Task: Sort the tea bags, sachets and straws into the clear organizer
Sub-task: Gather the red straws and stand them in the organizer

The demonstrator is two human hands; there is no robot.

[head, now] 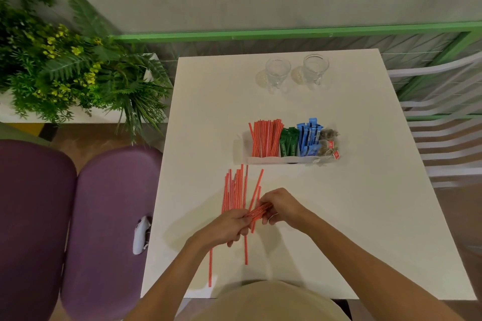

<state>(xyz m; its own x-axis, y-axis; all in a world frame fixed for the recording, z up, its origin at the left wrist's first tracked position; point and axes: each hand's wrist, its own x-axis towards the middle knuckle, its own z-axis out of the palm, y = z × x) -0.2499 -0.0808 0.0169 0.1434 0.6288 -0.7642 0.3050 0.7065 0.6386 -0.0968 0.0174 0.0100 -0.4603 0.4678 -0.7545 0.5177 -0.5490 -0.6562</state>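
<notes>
Organizer (273, 160) mostly filled: straws (264, 138), green sachets (288, 142), blue sachets (310, 138), tea bags (329, 142) in. Remaining: loose straws (234, 190) near-left of it. Left hand (229, 227), right hand (280, 206) both curl fingers round 1 bundle (258, 211).

From my end this reads as a café seating area: I see a small white table (365, 216) carrying two clear glass mugs (277, 73) and a clear organizer (287, 160) stocked with striped straws (264, 138), green sachets (288, 142), blue sachets (309, 138) and tea bags (329, 142). Purple cushioned seats (104, 216) stand beside it, with a fern planter (65, 68), a green railing (260, 34) and a white slatted chair (443, 138) around it
</notes>
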